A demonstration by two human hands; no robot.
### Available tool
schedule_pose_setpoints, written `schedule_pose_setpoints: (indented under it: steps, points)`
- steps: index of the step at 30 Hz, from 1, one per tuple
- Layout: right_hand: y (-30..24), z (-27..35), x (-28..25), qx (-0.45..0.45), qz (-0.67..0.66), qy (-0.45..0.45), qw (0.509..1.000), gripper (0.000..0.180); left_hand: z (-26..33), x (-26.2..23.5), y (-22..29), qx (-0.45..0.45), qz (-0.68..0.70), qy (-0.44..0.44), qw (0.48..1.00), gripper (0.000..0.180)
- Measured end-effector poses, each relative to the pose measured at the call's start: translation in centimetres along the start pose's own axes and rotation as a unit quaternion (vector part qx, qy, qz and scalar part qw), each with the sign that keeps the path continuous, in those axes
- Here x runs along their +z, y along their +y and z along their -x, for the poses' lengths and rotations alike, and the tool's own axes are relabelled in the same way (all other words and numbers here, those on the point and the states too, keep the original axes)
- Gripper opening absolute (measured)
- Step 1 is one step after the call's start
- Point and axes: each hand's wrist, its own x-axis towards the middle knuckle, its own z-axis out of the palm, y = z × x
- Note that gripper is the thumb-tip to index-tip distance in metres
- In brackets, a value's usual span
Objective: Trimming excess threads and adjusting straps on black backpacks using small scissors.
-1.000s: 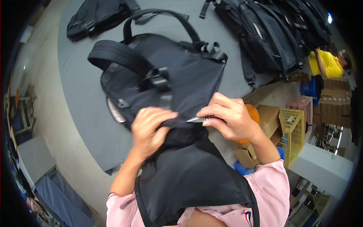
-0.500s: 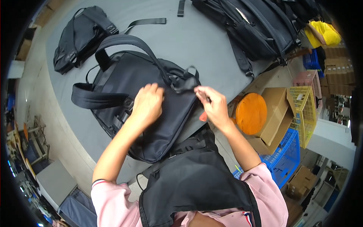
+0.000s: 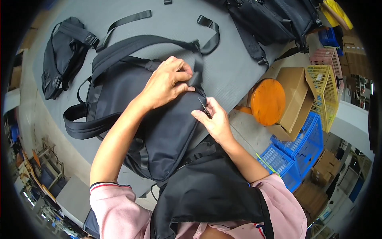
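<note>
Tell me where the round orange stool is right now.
In the head view the round orange stool stands right of the grey table, touching an open cardboard box, just beyond the right hand.

open brown cardboard box (image 3: 296, 95), right of table

So the black backpack (image 3: 151, 119) is turned compared to a second ago, its shoulder straps now fanning toward the left and far side of the grey table (image 3: 223, 67). The left hand (image 3: 167, 81) has slid from the bag's near edge up to its top corner, pinching fabric by the strap. The right hand (image 3: 213, 119) has dropped lower, small snips (image 3: 205, 108) now at the seam.
</note>
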Motion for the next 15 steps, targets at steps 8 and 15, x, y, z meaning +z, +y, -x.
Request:
schedule_pose_setpoints:
  steps: [8,15]
  points:
    - [-2.1,0.1,0.4,0.056,-0.037,-0.013,0.998,0.033,0.9,0.7,3.3,-0.053,0.021,0.111,0.992,0.011]
    - [-4.2,-0.8,-2.4,-0.036,0.177,-0.238,0.954,0.033,3.6,1.8,6.5,-0.329,0.457,0.19,0.804,0.027]
